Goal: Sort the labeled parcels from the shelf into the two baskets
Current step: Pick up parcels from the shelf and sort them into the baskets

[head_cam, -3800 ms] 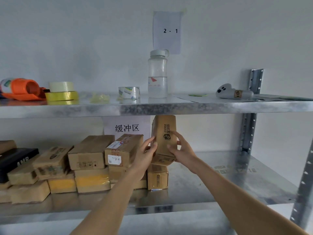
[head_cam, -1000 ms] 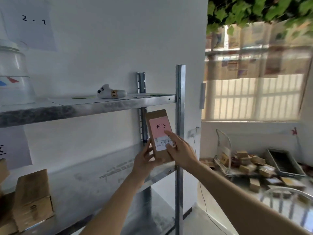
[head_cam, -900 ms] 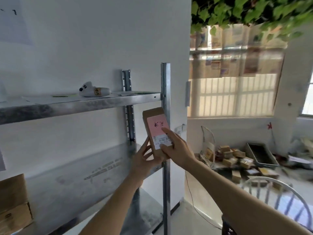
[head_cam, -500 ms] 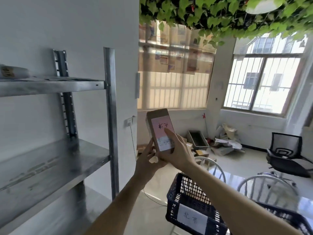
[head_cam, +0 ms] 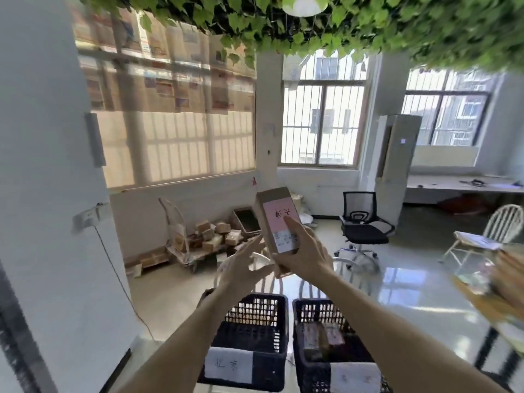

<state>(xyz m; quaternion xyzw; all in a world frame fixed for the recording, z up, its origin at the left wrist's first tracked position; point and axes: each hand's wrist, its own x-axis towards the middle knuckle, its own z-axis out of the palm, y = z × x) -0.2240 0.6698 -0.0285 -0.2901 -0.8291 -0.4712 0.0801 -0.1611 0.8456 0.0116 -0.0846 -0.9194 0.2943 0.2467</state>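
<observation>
Bright office room, barred windows on the far wall, green ivy hanging along the ceiling, glossy pale floor. Two black plastic baskets stand side by side low in the frame: left basket with a white tag bearing handwritten characters, its visible inside dark; right basket with a blurred white tag and brown parcels lying in it. Right hand holds a small cardboard parcel upright in the air above and behind the baskets, fingers wrapped round its lower end, index finger laid straight over the label. Label face turned toward the camera: pink upper part with two handwritten characters, white lower strip with a barcode. Left hand is just beside the parcel on its left, fingers spread and relaxed, gripping nothing; whether a fingertip touches the box edge cannot be told. Background: black office chair near the far window, white chair at right, cart with a heap of brown boxes against the left wall, tall white cabinet between the windows.
</observation>
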